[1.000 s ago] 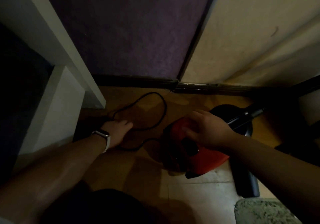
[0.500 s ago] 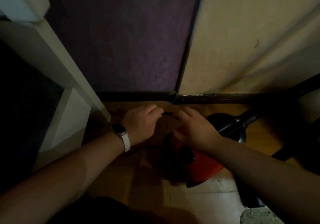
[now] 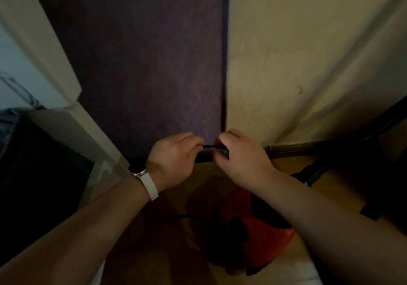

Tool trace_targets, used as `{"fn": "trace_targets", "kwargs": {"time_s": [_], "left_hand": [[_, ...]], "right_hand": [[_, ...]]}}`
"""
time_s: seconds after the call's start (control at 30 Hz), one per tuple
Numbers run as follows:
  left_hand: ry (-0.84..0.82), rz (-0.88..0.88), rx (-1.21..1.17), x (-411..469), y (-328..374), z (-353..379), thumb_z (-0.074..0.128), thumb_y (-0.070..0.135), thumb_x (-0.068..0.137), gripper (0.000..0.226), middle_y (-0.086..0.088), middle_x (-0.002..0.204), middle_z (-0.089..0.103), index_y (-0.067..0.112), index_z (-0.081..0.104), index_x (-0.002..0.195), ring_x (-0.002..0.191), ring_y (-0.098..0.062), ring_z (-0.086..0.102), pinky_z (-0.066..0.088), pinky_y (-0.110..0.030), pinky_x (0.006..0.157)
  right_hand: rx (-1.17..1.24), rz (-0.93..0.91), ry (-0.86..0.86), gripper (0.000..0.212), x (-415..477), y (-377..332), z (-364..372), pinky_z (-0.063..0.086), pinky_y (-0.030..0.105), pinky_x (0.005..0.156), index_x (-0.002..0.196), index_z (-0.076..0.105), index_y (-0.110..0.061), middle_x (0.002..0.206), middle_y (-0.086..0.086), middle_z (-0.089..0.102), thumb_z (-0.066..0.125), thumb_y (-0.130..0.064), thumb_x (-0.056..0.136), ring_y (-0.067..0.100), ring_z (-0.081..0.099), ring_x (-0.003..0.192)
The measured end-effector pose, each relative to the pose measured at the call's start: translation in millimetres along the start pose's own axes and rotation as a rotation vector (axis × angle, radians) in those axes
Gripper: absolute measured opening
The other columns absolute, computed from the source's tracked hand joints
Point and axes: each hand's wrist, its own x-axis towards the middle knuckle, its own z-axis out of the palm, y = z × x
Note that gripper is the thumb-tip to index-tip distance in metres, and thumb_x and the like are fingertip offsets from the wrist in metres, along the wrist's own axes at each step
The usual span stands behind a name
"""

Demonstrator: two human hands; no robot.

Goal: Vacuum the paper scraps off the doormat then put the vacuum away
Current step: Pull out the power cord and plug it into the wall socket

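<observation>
The vacuum [image 3: 259, 236] is sitting low on the wooden floor [image 3: 343, 187], close to the wall, showing as a rounded red body with a black patch on top; dim light is hiding its finer details. A black cord [image 3: 212, 146] is stretching in a short taut length between the two hands, which are hovering above the vacuum near the baseboard [image 3: 308, 150]. The left hand [image 3: 174, 159], wearing a watch with a pale strap [image 3: 146, 180] at the wrist, is curling its fingers closed around one end of the cord. The right hand [image 3: 240, 159] is pinching the other end, fingers closed on it. A black ribbed hose [image 3: 317, 171] is running off toward the right edge of the floor. Behind the hands, a dark purple panel [image 3: 143, 64] is meeting a cream wall [image 3: 308, 53] at a dark vertical strip. White furniture [image 3: 44, 64] is standing at the left, with deep shadow beneath it.
</observation>
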Motion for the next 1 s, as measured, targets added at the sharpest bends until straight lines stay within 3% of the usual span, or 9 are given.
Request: {"fn": "trace_targets", "kwargs": {"time_s": [0.13,0.27,0.33,0.4,0.47,0.57,0.77,0.9,1.0], "left_hand": [[0.058,-0.094,-0.075,14,8,0,0.047,0.031,0.093,0.025,0.005,0.086,0.063,0.016,0.068,0.096,0.077,-0.011,0.057,0.051,-0.032,0.065],[0.222,-0.274,-0.177,24,20,4,0.064,0.030,0.089,0.016,0.004,0.093,0.056,0.015,0.065,0.094,0.074,-0.003,0.050,0.043,-0.009,0.067],[0.264,-0.489,-0.275,26,25,4,0.067,0.032,0.088,0.019,0.002,0.082,0.055,0.016,0.060,0.082,0.068,-0.006,0.052,0.043,-0.012,0.062],[0.235,-0.756,-0.430,28,31,4,0.062,0.040,0.090,0.035,-0.007,0.067,0.058,0.009,0.058,0.073,0.059,-0.009,0.053,0.044,-0.026,0.057],[0.196,-0.988,-0.640,32,38,4,0.058,0.046,0.091,0.045,-0.013,0.069,0.065,0.003,0.064,0.077,0.058,-0.014,0.058,0.045,-0.031,0.057],[0.149,-1.232,-1.032,40,47,4,0.054,0.051,0.091,0.043,-0.006,0.079,0.070,0.011,0.069,0.092,0.067,-0.017,0.064,0.045,-0.031,0.062],[0.210,-1.324,-1.367,61,55,11,0.062,0.028,0.093,0.022,-0.008,0.072,0.065,0.007,0.062,0.085,0.062,-0.020,0.066,0.055,-0.032,0.059],[0.260,-1.250,-1.407,64,65,9,0.059,0.014,0.094,0.012,-0.013,0.079,0.068,0.003,0.064,0.094,0.067,-0.022,0.067,0.056,-0.029,0.053],[0.210,-1.127,-1.269,59,76,10,0.060,0.014,0.093,0.015,-0.012,0.073,0.070,0.005,0.063,0.082,0.069,-0.026,0.067,0.055,-0.032,0.059]], "right_hand": [[0.036,-0.008,0.034,0.019,4,2,-12,0.043,0.037,0.064,0.091,0.052,-0.015,0.090,-0.004,0.044,0.056,-0.032,0.098,0.021,0.051,0.075],[0.124,0.000,0.123,0.015,3,7,-18,0.039,0.031,0.059,0.093,0.054,-0.014,0.089,-0.005,0.045,0.057,-0.028,0.097,0.014,0.047,0.068],[0.143,-0.004,0.153,0.012,2,8,-22,0.034,0.025,0.060,0.091,0.052,-0.018,0.089,-0.006,0.045,0.057,-0.027,0.098,0.008,0.043,0.066],[0.145,-0.010,0.180,0.012,2,9,-24,0.035,0.024,0.062,0.091,0.054,-0.017,0.089,-0.007,0.046,0.057,-0.027,0.097,0.008,0.043,0.068],[0.162,-0.007,0.183,0.012,0,11,-26,0.035,0.020,0.061,0.093,0.057,-0.016,0.088,-0.008,0.047,0.057,-0.027,0.098,0.007,0.044,0.070],[0.220,-0.018,0.166,0.011,-6,14,-28,0.038,0.015,0.061,0.090,0.052,-0.022,0.085,-0.012,0.045,0.057,-0.027,0.098,0.006,0.047,0.072],[0.231,0.020,0.022,0.014,-14,21,-32,0.040,0.013,0.064,0.088,0.047,-0.029,0.086,-0.014,0.046,0.057,-0.031,0.097,0.001,0.049,0.082],[0.335,0.075,-0.071,0.019,-17,25,-37,0.038,0.018,0.056,0.077,0.054,-0.019,0.074,-0.006,0.051,0.063,-0.027,0.092,0.007,0.050,0.067],[0.538,0.169,-0.136,0.017,-14,24,-38,0.035,0.028,0.049,0.082,0.057,-0.010,0.063,0.000,0.050,0.061,-0.023,0.092,0.013,0.044,0.051]]}}
